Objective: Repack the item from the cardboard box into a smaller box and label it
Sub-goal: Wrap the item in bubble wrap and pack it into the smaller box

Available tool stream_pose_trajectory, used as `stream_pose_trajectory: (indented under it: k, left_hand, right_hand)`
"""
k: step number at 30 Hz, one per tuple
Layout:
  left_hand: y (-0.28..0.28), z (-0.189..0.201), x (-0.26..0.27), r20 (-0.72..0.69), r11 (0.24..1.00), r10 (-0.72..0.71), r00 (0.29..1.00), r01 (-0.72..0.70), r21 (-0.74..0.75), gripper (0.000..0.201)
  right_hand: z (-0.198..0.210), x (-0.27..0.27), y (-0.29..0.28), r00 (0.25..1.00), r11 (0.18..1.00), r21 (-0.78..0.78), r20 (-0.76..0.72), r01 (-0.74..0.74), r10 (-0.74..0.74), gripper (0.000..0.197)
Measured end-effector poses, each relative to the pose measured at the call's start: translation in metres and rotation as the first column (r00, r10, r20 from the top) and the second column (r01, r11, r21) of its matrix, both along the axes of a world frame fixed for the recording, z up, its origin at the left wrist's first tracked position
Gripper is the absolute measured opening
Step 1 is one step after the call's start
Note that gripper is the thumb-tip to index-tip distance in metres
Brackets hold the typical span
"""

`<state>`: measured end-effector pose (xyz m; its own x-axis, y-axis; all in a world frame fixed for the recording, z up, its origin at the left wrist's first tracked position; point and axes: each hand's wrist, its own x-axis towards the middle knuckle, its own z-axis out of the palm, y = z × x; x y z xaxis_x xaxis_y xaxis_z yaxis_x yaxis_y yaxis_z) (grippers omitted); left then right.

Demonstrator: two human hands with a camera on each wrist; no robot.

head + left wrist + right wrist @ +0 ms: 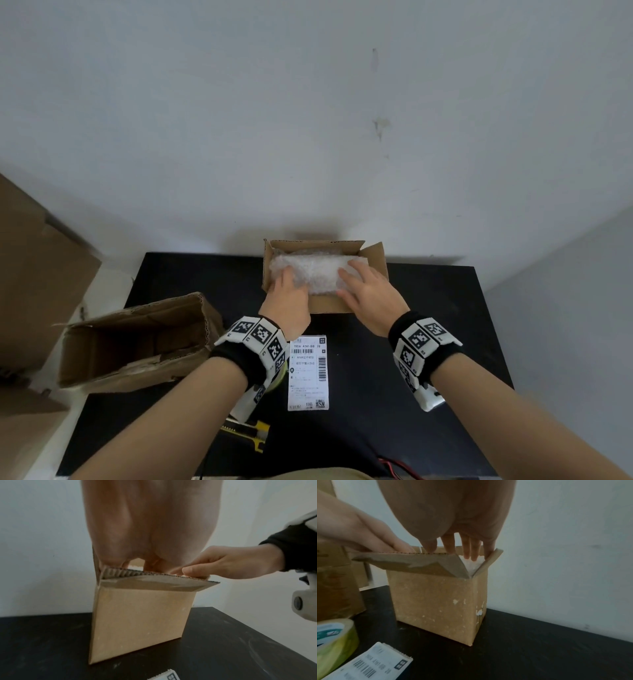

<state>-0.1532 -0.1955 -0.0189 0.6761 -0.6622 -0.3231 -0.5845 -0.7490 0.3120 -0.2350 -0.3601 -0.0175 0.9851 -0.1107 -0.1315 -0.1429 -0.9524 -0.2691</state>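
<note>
A small open cardboard box (329,305) (140,618) (436,601) stands at the far middle of the black table (428,342). Inside it lies the item in white bubble wrap (315,270) (474,563). My left hand (287,294) (359,527) reaches in at the left and rests on the wrap. My right hand (366,294) (231,562) presses straight fingers (471,547) down on its right end. The larger, empty cardboard box (137,342) lies on its side at the left. A white shipping label (308,371) (373,665) lies flat between my wrists.
A yellow-green tape roll (334,639) (281,375) sits under my left wrist. A yellow utility knife (255,433) lies near the front edge, with red wires (397,466) at the bottom. More cardboard (34,274) stands off the table at left. The wall is close behind the small box.
</note>
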Motion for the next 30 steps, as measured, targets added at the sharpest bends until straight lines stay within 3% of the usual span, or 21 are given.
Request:
stream_pose_trajectory:
  k: [4, 8, 15, 19, 23, 30]
  left_hand:
    - [-0.004, -0.013, -0.004, 0.019, 1.0, 0.028, 0.999, -0.028, 0.005, 0.042]
    - [0.0, -0.023, -0.011, 0.061, 1.0, -0.006, 0.998, 0.005, 0.012, 0.041]
    - [-0.002, -0.023, -0.012, 0.031, 1.0, 0.012, 0.999, -0.012, -0.015, 0.043]
    - [-0.003, -0.021, -0.005, 0.029, 0.983, 0.085, 0.996, -0.079, -0.167, 0.038]
    - [-0.008, -0.025, -0.004, 0.028, 0.984, 0.132, 0.991, -0.127, -0.126, 0.055]
    - [-0.016, -0.023, -0.007, -0.011, 0.961, 0.256, 0.967, -0.256, -0.106, 0.065]
  right_hand:
    - [-0.002, 0.004, 0.008, 0.998, 0.995, -0.078, -0.036, -0.059, 0.057, 0.06]
    - [-0.01, 0.007, 0.015, 0.993, 0.998, 0.009, -0.101, -0.055, 0.056, 0.071]
    - [-0.02, 0.02, 0.024, 0.974, 0.996, 0.075, -0.223, 0.044, -0.026, 0.066]
    - [-0.02, 0.026, 0.026, 0.957, 0.979, 0.169, -0.286, 0.111, -0.059, 0.066]
    - [-0.021, 0.03, 0.019, 0.945, 0.972, 0.198, -0.323, 0.123, -0.054, 0.062]
    - [-0.028, 0.021, 0.008, 0.979, 0.963, 0.259, -0.203, 0.076, -0.023, 0.052]
